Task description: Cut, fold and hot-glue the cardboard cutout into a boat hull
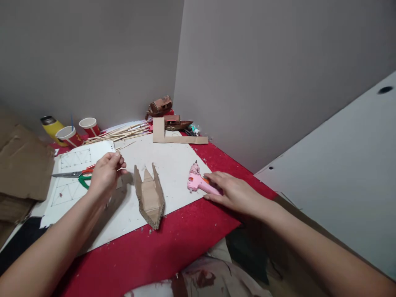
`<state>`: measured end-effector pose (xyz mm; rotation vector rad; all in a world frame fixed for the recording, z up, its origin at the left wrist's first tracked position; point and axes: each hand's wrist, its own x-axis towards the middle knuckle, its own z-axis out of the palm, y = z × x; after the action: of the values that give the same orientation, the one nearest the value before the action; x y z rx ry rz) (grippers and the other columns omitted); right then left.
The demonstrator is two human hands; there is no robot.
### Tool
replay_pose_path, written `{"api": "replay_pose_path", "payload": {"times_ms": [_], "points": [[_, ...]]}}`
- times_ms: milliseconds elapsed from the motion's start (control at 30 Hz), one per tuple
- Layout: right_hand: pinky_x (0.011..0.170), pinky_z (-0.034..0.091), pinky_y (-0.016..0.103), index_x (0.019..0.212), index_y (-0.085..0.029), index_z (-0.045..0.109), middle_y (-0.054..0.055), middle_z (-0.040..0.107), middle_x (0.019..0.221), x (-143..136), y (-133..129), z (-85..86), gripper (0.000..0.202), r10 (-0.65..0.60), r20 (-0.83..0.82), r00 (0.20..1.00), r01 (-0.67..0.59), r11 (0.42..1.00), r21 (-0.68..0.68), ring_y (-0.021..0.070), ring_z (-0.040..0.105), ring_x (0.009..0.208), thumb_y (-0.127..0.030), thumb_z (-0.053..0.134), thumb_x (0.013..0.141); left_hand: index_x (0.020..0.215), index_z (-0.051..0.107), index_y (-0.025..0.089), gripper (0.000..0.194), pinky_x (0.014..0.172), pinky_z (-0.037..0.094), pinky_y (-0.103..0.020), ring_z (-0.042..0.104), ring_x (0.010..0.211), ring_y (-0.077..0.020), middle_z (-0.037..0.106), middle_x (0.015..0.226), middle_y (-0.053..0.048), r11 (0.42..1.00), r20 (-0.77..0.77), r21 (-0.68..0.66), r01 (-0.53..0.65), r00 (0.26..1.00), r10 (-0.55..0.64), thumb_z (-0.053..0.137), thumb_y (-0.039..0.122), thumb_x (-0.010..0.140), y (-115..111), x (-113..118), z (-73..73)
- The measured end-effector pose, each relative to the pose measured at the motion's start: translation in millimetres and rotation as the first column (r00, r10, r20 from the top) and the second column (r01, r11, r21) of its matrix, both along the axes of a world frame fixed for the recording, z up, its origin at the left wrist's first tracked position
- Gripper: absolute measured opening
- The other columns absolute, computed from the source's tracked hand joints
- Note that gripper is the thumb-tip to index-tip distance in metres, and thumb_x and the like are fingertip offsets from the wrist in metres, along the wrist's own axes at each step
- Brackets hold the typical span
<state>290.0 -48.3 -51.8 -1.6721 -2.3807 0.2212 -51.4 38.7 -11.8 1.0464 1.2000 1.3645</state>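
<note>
A pink hot glue gun (195, 181) lies on its side on the white board, nozzle pointing away. My right hand (230, 189) is at its handle, thumb on the near side and fingers on the far side, stretched and apart. My left hand (107, 171) is raised over the left of the board, thumb and fingertips pinched together; anything between them is too small to make out. Between my hands sits a boat hull of corrugated cardboard (150, 196), its closed point towards me and its two side walls spread at the far end. Scissors (69, 174) lie beyond my left hand, partly hidden by it.
The white board (173, 161) rests on a red-covered table (185, 235). Behind are thin wooden sticks (123, 133), an L-shaped cardboard piece (159, 132), two small brown boat models (161, 106), paper cups (89, 126) and a yellow bottle (52, 128). Cardboard (24, 161) stands at left.
</note>
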Motion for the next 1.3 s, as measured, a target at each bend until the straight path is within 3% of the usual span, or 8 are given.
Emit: {"api": "replay_pose_path", "payload": {"times_ms": [133, 300, 433, 500, 633, 833, 1100, 1300], "points": [[0.075, 0.054, 0.036, 0.123, -0.017, 0.061, 0.015, 0.063, 0.106, 4.7, 6.2, -8.0, 0.037, 0.078, -0.098, 0.992, -0.083, 0.996, -0.045, 0.0242, 0.065, 0.087, -0.036, 0.052, 0.093, 0.061, 0.044, 0.020, 0.033, 0.046, 0.038, -0.018, 0.047, 0.047, -0.0086, 0.044, 0.053, 0.006, 0.997, -0.197, 0.063, -0.048, 0.979, 0.060, 0.059, 0.036, 0.086, 8.3, -6.1, -21.4], [0.084, 0.052, 0.042, 0.121, -0.019, 0.065, 0.016, 0.065, 0.118, 40.5, 39.9, -5.6, 0.038, 0.092, -0.117, 0.989, -0.094, 0.995, -0.020, 0.0291, 0.064, 0.102, -0.040, 0.052, 0.092, 0.052, 0.048, 0.020, 0.041, 0.042, 0.033, -0.023, 0.045, 0.040, -0.0115, 0.051, 0.045, 0.002, 0.999, -0.394, -0.040, 0.030, 0.918, -0.044, 0.064, 0.046, 0.080, 6.7, -7.9, -32.2], [0.087, 0.049, 0.049, 0.109, -0.018, 0.072, 0.019, 0.069, 0.112, 48.6, 60.8, 3.0, 0.031, 0.023, -0.144, 0.989, -0.018, 0.999, 0.036, 0.0357, 0.064, 0.103, -0.034, 0.063, 0.084, 0.076, 0.060, 0.019, 0.027, 0.045, 0.034, -0.023, 0.053, 0.045, -0.0148, 0.062, 0.055, 0.001, 0.991, -0.468, -0.095, 0.096, 0.874, -0.129, 0.074, 0.041, 0.070, 2.8, -4.5, -34.8], [0.088, 0.048, 0.051, 0.108, -0.015, 0.071, 0.022, 0.068, 0.114, 29.8, 62.5, 10.1, 0.032, 0.009, -0.158, 0.987, 0.003, 0.997, 0.072, 0.0383, 0.063, 0.104, -0.032, 0.065, 0.082, 0.092, 0.063, 0.019, 0.035, 0.048, 0.035, -0.023, 0.056, 0.049, -0.0161, 0.063, 0.057, 0.002, 0.989, -0.500, -0.095, 0.113, 0.854, -0.146, 0.077, 0.036, 0.066, 0.7, -2.6, -34.9], [0.071, 0.052, 0.034, 0.106, -0.019, 0.071, 0.011, 0.074, 0.099, -42.5, 60.2, 22.7, 0.027, 0.069, -0.284, 0.956, -0.064, 0.998, 0.028, 0.0217, 0.068, 0.078, -0.034, 0.054, 0.092, 0.110, 0.061, 0.019, 0.050, 0.056, 0.037, -0.025, 0.058, 0.057, -0.0172, 0.063, 0.062, 0.003, 0.988, -0.540, -0.074, 0.136, 0.827, -0.155, 0.075, 0.026, 0.063, -2.7, 1.2, -36.2], [0.055, 0.036, 0.028, 0.060, -0.017, 0.068, 0.006, 0.067, 0.059, -127.7, 88.7, 11.4, 0.035, 0.037, -0.371, 0.928, -0.071, 0.994, -0.080, 0.0153, 0.053, 0.054, -0.038, 0.061, 0.087, 0.116, 0.062, 0.021, 0.054, 0.055, 0.035, -0.024, 0.055, 0.058, -0.0160, 0.061, 0.066, 0.004, 0.990, -0.539, -0.043, 0.135, 0.831, -0.137, 0.069, 0.017, 0.063, -4.9, 4.0, -43.3], [0.059, 0.043, 0.025, 0.069, -0.014, 0.069, 0.003, 0.067, 0.064, -144.6, 102.3, -16.4, 0.026, 0.045, -0.602, 0.798, -0.100, 0.993, -0.058, 0.0150, 0.059, 0.062, -0.022, 0.054, 0.088, 0.126, 0.055, 0.017, 0.057, 0.065, 0.043, -0.025, 0.059, 0.069, -0.0162, 0.065, 0.078, -0.001, 0.988, -0.354, -0.077, 0.131, 0.923, -0.150, 0.064, 0.016, 0.070, -13.6, 18.3, -42.5], [0.067, 0.049, 0.027, 0.076, -0.017, 0.072, 0.005, 0.073, 0.079, -139.6, 86.3, -11.8, 0.027, 0.097, -0.703, 0.705, -0.144, 0.990, -0.008, 0.0175, 0.066, 0.073, -0.025, 0.051, 0.091, 0.088, 0.070, 0.013, 0.022, 0.066, 0.046, -0.028, 0.061, 0.069, -0.0188, 0.068, 0.073, -0.006, 0.915, -0.071, -0.179, 0.362, 0.923, -0.378, 0.060, 0.031, 0.081, -25.2, 30.7, -41.4]]}}
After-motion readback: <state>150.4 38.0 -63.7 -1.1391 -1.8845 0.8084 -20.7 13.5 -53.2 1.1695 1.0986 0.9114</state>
